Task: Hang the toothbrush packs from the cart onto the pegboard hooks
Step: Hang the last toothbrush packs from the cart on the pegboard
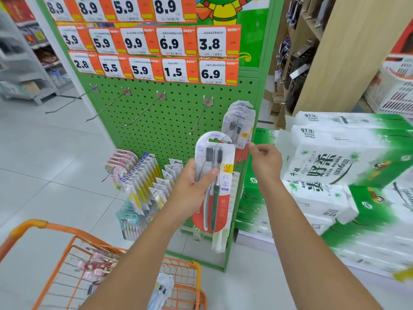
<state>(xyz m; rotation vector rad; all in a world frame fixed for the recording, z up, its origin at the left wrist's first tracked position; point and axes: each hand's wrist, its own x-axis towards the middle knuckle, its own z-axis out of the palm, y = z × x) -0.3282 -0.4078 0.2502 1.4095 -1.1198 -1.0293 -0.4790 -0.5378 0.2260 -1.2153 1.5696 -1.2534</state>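
Head view, left hand (190, 189) grip clenched around toothbrush pack (214, 175), right hand (266, 162) pinching hung packs (240, 124).

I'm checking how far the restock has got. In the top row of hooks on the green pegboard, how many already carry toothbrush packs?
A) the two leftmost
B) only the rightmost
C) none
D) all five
B: the hung packs sit on the rightmost hook only; the other four, like this bare hook, are empty, and the left hand holds another pack.
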